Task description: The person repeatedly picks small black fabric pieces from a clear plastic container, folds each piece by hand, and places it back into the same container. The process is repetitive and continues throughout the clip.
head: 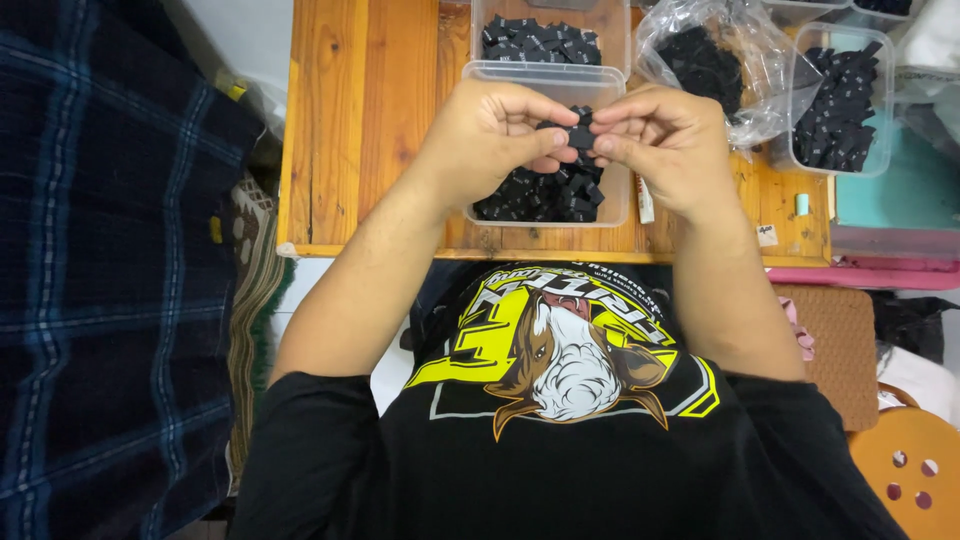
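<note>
Your left hand [490, 135] and right hand [665, 140] pinch one small black label [580, 135] above the clear tub [545, 75] (fingertips closed on it); it looks light and floppy, so grip its edges.

Beyond your hands, a second clear tub [551, 22] of small black pieces sits on the wooden table [365, 120]. Off to your right: a crumpled plastic bag [712, 62] of the same black bits, then another tub [842, 100]. A small white tube [645, 203] lies just beneath your right wrist. Dark plaid cloth [105, 280] hangs well left. An orange stool [912, 472] stands near your right elbow.
</note>
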